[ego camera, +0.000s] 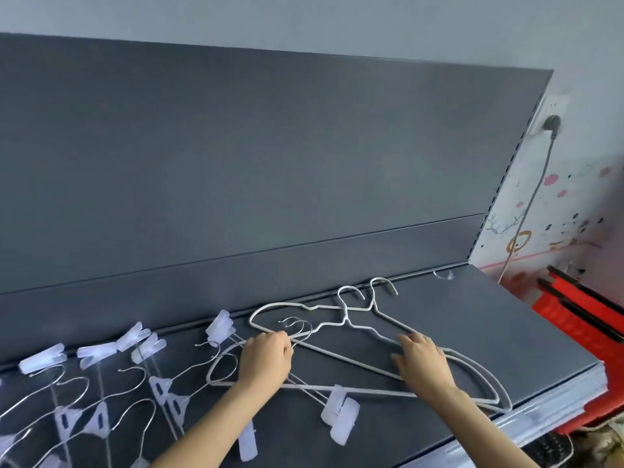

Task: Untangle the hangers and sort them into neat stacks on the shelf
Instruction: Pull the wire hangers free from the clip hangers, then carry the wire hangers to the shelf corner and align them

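- I see a dark grey back panel [236,146], with one horizontal seam, upright behind the shelf [472,315].
- Above it I see a pale grey wall [304,18].
- At right, a white socket [555,104] carries a grey plug [552,125]; its cable [537,197] hangs down.
- Red crates [580,319] sit lower right.

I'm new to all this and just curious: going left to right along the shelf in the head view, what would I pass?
Clear clip hangers → left hand → right hand → red basket. The white wire hangers stretch across both hands, so they're left out.
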The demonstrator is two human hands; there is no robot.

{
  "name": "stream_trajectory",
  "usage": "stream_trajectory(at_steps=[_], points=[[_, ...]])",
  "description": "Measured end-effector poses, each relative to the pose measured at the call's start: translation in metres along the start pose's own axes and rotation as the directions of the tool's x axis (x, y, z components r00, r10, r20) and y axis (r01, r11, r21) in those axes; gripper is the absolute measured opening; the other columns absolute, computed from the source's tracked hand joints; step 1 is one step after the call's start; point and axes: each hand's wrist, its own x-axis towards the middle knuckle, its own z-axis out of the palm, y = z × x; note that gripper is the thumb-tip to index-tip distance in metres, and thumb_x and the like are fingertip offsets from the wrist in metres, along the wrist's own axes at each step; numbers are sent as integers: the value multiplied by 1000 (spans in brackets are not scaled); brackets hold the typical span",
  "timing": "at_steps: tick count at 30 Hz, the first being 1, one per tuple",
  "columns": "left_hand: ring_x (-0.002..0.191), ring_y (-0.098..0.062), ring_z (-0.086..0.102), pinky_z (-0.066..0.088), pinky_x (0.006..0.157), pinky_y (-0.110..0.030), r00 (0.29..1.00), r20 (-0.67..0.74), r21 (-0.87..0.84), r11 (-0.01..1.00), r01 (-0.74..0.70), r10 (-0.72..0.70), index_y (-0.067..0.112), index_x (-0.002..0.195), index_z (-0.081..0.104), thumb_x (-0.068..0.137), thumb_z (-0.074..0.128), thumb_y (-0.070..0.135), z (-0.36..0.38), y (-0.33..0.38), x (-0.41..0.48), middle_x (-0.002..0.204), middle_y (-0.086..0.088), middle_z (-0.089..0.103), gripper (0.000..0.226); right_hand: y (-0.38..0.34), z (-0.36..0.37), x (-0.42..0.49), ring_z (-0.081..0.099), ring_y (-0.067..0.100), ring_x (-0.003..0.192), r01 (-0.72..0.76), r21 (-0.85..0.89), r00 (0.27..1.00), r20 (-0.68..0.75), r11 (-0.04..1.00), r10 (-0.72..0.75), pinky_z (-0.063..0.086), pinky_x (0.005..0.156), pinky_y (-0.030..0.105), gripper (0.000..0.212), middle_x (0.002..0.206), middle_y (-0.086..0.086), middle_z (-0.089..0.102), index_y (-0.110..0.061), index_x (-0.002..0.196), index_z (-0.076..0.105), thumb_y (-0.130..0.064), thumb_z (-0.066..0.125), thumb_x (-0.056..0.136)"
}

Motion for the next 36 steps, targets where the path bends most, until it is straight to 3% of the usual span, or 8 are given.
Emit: stream_trajectory(at_steps=[6, 9, 13, 18, 22, 24, 27, 36], points=[[56, -20, 53, 33, 61, -26, 960, -278, -41, 998, -46, 33, 15, 60, 58, 78, 57, 9, -27, -25, -19, 55, 9, 59, 19, 12, 15, 16, 54, 32, 94, 30, 158, 999, -36, 987, -25, 42, 78, 35, 16, 93, 10, 59, -5, 88, 64, -11, 48, 86], [53, -16, 53, 33, 61, -27, 968, -250, 84, 996, 8, 14, 19, 59, 57, 73, 70, 7, -22, -38, -24, 55, 9, 61, 22, 13, 11, 22, 49, 30, 83, 86, 288, 992, -109, 954, -56, 38, 68, 34, 13, 77, 4, 46, -2, 82, 63, -2, 50, 85], [61, -16, 47, 32, 66, -30, 968, -245, 74, 995, 70, -50, 16, 66, 58, 82, 60, 8, -6, -46, -29, 64, 6, 64, 18, 28, -1, 32, 50, 36, 84, 81, 340, 979, -203, 937, -11, 32, 66, 31, 12, 76, 6, 43, 1, 84, 65, 0, 53, 85], [77, -16, 49, 35, 73, -26, 985, -135, 98, 988, 122, -109, 18, 83, 62, 88, 53, 18, -1, -39, -28, 80, 7, 59, 10, 46, 0, 33, 46, 33, 105, -110, 86, 994, -18, 990, 112, 38, 82, 38, 18, 108, 11, 53, -14, 103, 56, -21, 46, 90], [102, -17, 54, 40, 88, -28, 984, -51, 117, 978, 174, -169, 20, 101, 60, 89, 52, 27, -8, -34, -21, 102, 7, 59, 16, 41, 1, 33, 47, 32, 109, -86, 74, 996, 11, 994, 86, 41, 83, 37, 25, 114, 10, 53, -12, 111, 46, -21, 50, 89], [98, -19, 56, 43, 85, -30, 981, -57, 40, 981, 189, -187, 21, 91, 60, 87, 53, 26, -11, -34, -18, 95, 5, 61, 10, 40, 0, 37, 49, 33, 109, -99, 100, 995, 35, 990, 96, 42, 79, 35, 25, 111, 13, 55, -8, 113, 47, -14, 49, 88], [86, -19, 55, 45, 74, -29, 971, -98, -41, 976, 215, -218, 21, 75, 53, 87, 49, 16, -17, -39, -15, 83, 3, 59, 14, 41, -3, 41, 54, 36, 99, -88, 138, 995, 57, 987, 81, 47, 76, 37, 11, 89, 12, 50, -5, 88, 55, -5, 44, 84], [84, -23, 52, 39, 69, -30, 934, -237, -71, 963, 259, -269, 15, 70, 56, 84, 46, 5, -29, -61, -9, 81, -1, 61, 20, 39, -70, 46, 59, 40, 83, 23, 305, 963, -263, 952, 62, 34, 62, 35, 9, 84, 19, 65, -14, 84, 55, -9, 49, 87]])
